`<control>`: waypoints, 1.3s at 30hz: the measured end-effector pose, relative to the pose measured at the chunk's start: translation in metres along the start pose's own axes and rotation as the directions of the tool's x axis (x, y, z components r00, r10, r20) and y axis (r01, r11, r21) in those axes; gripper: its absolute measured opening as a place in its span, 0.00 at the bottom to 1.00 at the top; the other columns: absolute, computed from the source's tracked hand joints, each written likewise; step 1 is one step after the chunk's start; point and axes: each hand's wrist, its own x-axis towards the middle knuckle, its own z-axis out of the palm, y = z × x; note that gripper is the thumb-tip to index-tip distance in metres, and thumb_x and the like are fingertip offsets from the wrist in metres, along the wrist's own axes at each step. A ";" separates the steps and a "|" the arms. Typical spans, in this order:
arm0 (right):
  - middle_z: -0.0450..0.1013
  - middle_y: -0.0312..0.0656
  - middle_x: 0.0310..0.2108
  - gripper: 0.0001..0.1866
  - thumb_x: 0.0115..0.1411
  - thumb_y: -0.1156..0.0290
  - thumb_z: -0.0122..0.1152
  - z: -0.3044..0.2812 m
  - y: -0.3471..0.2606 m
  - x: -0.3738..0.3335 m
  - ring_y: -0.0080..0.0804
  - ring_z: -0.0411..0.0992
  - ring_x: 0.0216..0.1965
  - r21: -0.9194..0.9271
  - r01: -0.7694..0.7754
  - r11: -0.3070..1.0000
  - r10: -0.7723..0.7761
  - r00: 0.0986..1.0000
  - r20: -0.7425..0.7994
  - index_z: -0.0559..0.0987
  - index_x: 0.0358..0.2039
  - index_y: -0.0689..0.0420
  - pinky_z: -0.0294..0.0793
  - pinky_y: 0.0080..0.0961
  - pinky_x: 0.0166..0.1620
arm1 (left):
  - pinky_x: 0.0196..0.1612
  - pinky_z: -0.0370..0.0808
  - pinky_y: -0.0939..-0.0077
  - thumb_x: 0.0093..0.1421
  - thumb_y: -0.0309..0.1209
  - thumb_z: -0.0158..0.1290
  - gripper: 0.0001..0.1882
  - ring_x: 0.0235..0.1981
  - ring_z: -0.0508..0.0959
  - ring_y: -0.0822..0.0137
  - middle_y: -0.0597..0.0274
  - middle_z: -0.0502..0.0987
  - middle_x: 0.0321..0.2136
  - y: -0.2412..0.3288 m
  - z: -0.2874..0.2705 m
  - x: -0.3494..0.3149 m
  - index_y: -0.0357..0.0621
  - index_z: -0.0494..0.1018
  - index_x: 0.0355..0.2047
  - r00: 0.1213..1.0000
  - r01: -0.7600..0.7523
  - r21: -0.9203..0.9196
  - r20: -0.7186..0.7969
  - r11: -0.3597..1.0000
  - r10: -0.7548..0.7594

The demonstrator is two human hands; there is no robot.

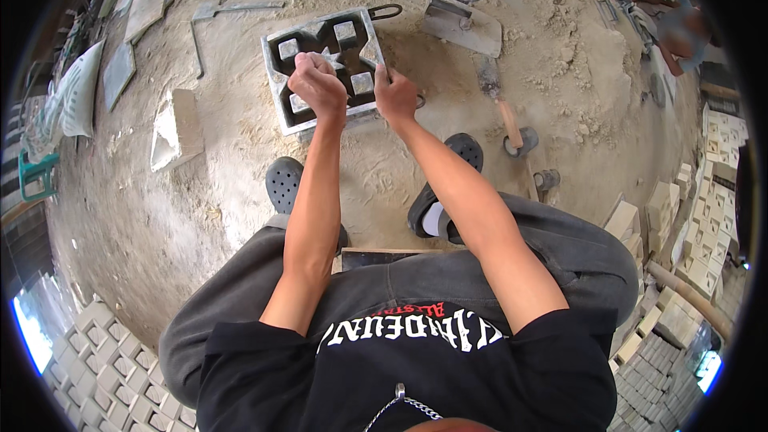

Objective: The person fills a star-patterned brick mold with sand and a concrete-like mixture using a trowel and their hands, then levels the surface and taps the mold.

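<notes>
A square metal block mold (270, 60) with a star-like pattern of cavities and raised square cores lies on the sandy ground in front of me. Over its near middle, my left hand (318, 92) is closed in a fist; whatever it may hold is hidden. My right hand (395, 98) is wrapped round the mold's right edge, near the lower corner. A dark loop handle (387, 11) sticks out at the far right corner. Part of a second loop shows beside my right hand.
Right of the mold lie a flat metal scoop (462, 26) and a wooden-handled trowel (507, 122). A pale block (178, 130) and a bent metal bar (240, 7) are on the left. Patterned blocks (100, 376) are stacked lower left, more blocks (712, 228) at right. Another person (680, 32) is far right.
</notes>
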 end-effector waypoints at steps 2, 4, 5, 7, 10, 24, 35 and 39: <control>0.76 0.55 0.27 0.25 0.62 0.48 0.46 -0.001 0.002 -0.001 0.58 0.74 0.34 0.019 0.004 1.000 -0.004 1.000 -0.008 0.81 0.31 0.57 0.72 0.47 0.39 | 0.15 0.47 0.77 0.66 0.42 0.31 0.28 0.11 0.51 0.76 0.69 0.54 0.08 -0.003 -0.005 0.008 0.47 0.49 0.09 0.992 -0.122 0.113 -0.012 0.986 0.124; 0.76 0.56 0.27 0.25 0.62 0.48 0.46 -0.002 0.003 0.006 0.58 0.74 0.34 0.023 0.003 1.000 -0.003 1.000 0.007 0.81 0.31 0.57 0.72 0.47 0.39 | 0.17 0.52 0.76 0.64 0.41 0.32 0.26 0.10 0.50 0.74 0.69 0.54 0.06 0.005 -0.013 0.006 0.47 0.50 0.08 0.996 -0.076 0.046 -0.038 0.996 0.077; 0.76 0.56 0.27 0.25 0.62 0.48 0.46 -0.003 0.005 0.006 0.58 0.74 0.34 0.011 -0.010 1.000 0.010 0.999 0.034 0.81 0.30 0.57 0.72 0.48 0.39 | 0.17 0.52 0.75 0.63 0.40 0.32 0.26 0.10 0.50 0.74 0.68 0.55 0.06 0.023 -0.013 0.002 0.47 0.50 0.08 0.999 0.007 -0.075 -0.040 0.997 -0.010; 0.76 0.56 0.27 0.25 0.62 0.48 0.45 -0.004 0.003 0.003 0.58 0.74 0.34 0.011 -0.016 1.000 0.016 0.999 0.045 0.81 0.30 0.57 0.72 0.48 0.39 | 0.15 0.50 0.77 0.63 0.41 0.33 0.25 0.10 0.51 0.74 0.69 0.54 0.07 0.017 -0.020 0.002 0.47 0.47 0.09 0.996 -0.085 0.002 0.000 0.996 0.085; 0.75 0.57 0.26 0.25 0.62 0.48 0.46 -0.003 -0.003 -0.001 0.59 0.74 0.33 0.030 0.012 0.999 -0.012 1.000 0.000 0.81 0.29 0.57 0.72 0.49 0.38 | 0.14 0.49 0.78 0.65 0.41 0.31 0.26 0.10 0.53 0.75 0.69 0.52 0.07 -0.010 -0.013 0.006 0.48 0.46 0.10 0.996 -0.060 0.065 -0.062 0.996 0.064; 0.74 0.58 0.25 0.25 0.63 0.50 0.46 -0.001 -0.003 0.004 0.60 0.73 0.32 0.050 0.066 0.997 -0.065 0.998 -0.027 0.80 0.27 0.59 0.71 0.49 0.36 | 0.14 0.49 0.77 0.65 0.40 0.31 0.25 0.11 0.53 0.75 0.68 0.52 0.09 -0.004 -0.009 0.017 0.46 0.48 0.11 0.998 0.064 -0.021 -0.023 0.998 -0.064; 0.75 0.56 0.26 0.25 0.63 0.50 0.45 -0.003 -0.003 0.002 0.58 0.74 0.33 0.026 0.039 0.999 -0.039 0.999 -0.002 0.81 0.29 0.58 0.71 0.48 0.37 | 0.15 0.48 0.76 0.65 0.40 0.32 0.26 0.10 0.52 0.75 0.68 0.52 0.08 -0.004 -0.003 0.016 0.45 0.48 0.10 0.996 0.055 0.098 0.067 0.994 -0.062; 0.76 0.55 0.27 0.24 0.63 0.49 0.45 -0.005 -0.001 0.004 0.57 0.74 0.34 0.012 0.007 1.000 -0.007 1.000 0.003 0.81 0.31 0.56 0.71 0.47 0.39 | 0.15 0.47 0.77 0.65 0.38 0.30 0.26 0.10 0.52 0.76 0.69 0.52 0.07 0.010 -0.007 0.023 0.46 0.48 0.09 0.959 -0.022 0.214 0.282 0.977 -0.040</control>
